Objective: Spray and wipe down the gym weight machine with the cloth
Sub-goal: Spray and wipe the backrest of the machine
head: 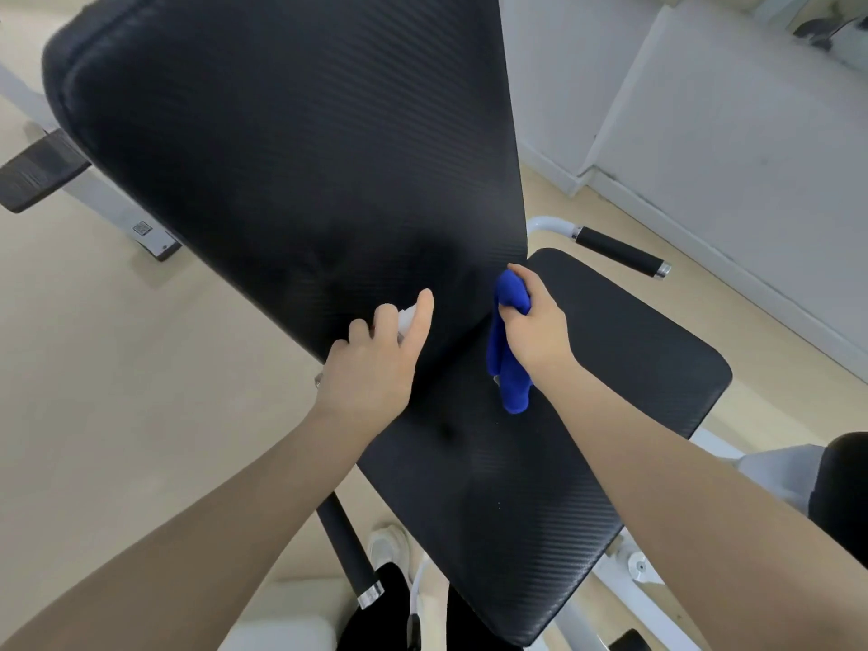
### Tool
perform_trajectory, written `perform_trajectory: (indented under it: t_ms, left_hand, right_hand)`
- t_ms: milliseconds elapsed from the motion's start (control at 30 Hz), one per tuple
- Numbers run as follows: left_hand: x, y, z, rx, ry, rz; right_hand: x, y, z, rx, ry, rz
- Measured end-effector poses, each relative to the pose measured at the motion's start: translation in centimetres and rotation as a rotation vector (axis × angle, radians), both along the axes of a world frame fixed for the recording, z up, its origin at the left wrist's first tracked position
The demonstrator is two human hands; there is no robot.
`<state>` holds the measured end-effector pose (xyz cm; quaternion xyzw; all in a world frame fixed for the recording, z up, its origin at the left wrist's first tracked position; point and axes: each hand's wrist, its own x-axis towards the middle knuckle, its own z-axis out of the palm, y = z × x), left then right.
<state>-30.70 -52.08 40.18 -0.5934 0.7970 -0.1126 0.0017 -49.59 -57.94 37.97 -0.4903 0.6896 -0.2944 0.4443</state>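
At seat-backrest crease: right hand (pixel 533 321) fingers clench cloth (pixel 509 350), hanging lengthwise down; left hand (pixel 375 364) fingers grip spray bottle (pixel 407 319), nozzle toward backrest (pixel 282 157).

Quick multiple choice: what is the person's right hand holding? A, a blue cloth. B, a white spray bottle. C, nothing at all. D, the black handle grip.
A: the right hand grips the bunched blue cloth near the crease between the backrest and seat pad, while the left hand holds the white spray bottle.
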Motion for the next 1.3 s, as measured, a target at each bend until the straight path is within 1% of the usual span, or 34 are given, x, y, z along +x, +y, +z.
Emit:
perform_trajectory:
  t_ms: [67, 133, 167, 233, 300, 367, 467, 500, 567, 700, 800, 867, 967, 1033, 1100, 1167, 1233, 1300]
  left_hand:
    - [-0.1, 0.3, 0.1, 0.021, 0.055, -0.047]
    - [0.2, 0.3, -0.3, 0.069, 0.070, -0.091]
    - [0.5, 0.3, -0.5, 0.089, 0.067, -0.114]
    - [0.9, 0.4, -1.3, 0.115, 0.091, -0.158]
    - [1.2, 0.8, -2.2, 0.155, 0.170, -0.137]
    - [1.7, 1.4, -3.3, 0.225, 0.264, -0.080]
    - [2.9, 2.0, -4.3, 0.243, 0.297, -0.045]
    - [3.2, 1.9, -4.3, 0.242, 0.291, -0.042]
    - [3.3, 1.7, -3.9, 0.267, 0.307, -0.046]
    - [3.8, 1.6, -3.7, 0.297, 0.357, -0.083]
    - [4.2, 1.4, -3.4, 0.285, 0.309, -0.142]
    - [4.3, 1.4, -3.5, 0.304, 0.306, -0.153]
    - [4.2, 1.6, -3.9, 0.312, 0.330, -0.133]
    - [4.4, 1.8, -4.2, 0.296, 0.338, -0.135]
    - [4.6, 2.0, -4.4, 0.281, 0.345, -0.140]
    - [4.9, 2.3, -4.4, 0.287, 0.373, -0.137]
    - [5.3, 2.9, -4.5, 0.331, 0.416, -0.119]
    - [5.9, 3.5, -4.5, 0.373, 0.419, -0.104]
  right_hand:
    - [-0.3, 0.1, -0.5, -0.009, 0.054, 0.025]
    - [-0.7, 0.2, -1.3, -0.033, 0.137, 0.062]
    - [-1.0, 0.2, -1.8, -0.048, 0.206, 0.095]
    - [-1.3, -0.1, -3.3, -0.050, 0.419, 0.197]
    - [-1.3, -0.5, -5.1, -0.045, 0.641, 0.310]
    - [-1.0, -1.0, -7.0, -0.045, 0.746, 0.367]
    - [-0.3, -0.7, -9.4, 0.023, 0.760, 0.385]
    - [0.3, -0.1, -10.0, 0.048, 0.787, 0.433]
    - [2.4, 2.3, -10.5, 0.064, 0.826, 0.584]
    - [7.7, 7.1, -10.2, 0.014, 0.752, 0.887]
    - [6.8, 5.9, -9.8, -0.046, 0.783, 1.003]
    - [4.2, 3.8, -9.6, -0.032, 0.853, 0.942]
    - [0.6, 0.1, -9.3, 0.038, 0.970, 0.657]
    - [0.2, -1.3, -9.7, 0.115, 0.923, 0.485]
    - [1.4, -0.7, -10.1, 0.151, 0.835, 0.400]
    - [3.2, 1.7, -10.3, 0.115, 0.778, 0.442]
    - [5.3, 4.6, -10.3, 0.084, 0.720, 0.569]
    - [7.7, 7.3, -10.1, 0.079, 0.676, 0.720]
